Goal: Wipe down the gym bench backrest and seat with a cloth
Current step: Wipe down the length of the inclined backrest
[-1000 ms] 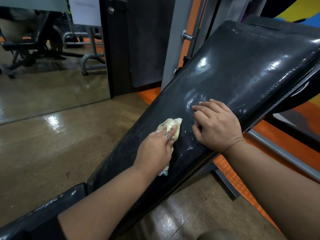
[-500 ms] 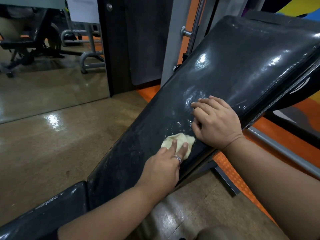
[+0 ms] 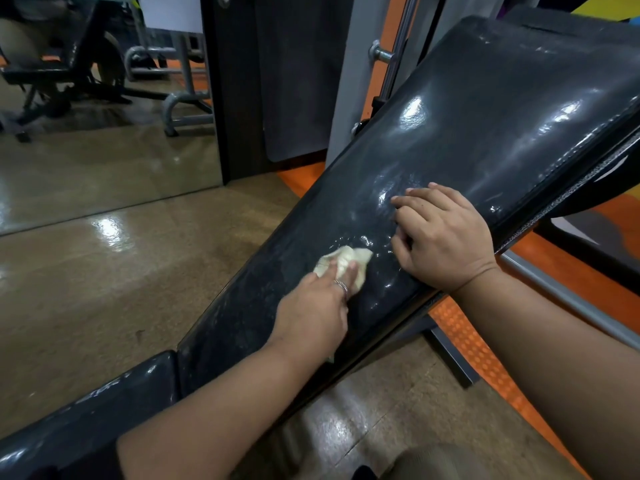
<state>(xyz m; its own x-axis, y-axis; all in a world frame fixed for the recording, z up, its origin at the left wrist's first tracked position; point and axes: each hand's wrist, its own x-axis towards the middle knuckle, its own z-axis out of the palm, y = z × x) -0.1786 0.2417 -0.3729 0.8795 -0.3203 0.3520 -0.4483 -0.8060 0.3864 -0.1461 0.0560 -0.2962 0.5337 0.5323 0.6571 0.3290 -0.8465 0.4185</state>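
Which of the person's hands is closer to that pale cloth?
Left. The left hand presses its fingers on the cloth; the right hand rests on the backrest beside it.

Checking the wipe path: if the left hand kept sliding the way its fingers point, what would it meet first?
Probably only more backrest. The left hand presses the cloth with fingers pointing up the pad; the right hand rests just right of that line, though a slight drift could brush it.

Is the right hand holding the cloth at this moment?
No, the left hand presses the cloth on the backrest, while the right hand rests bare beside it.
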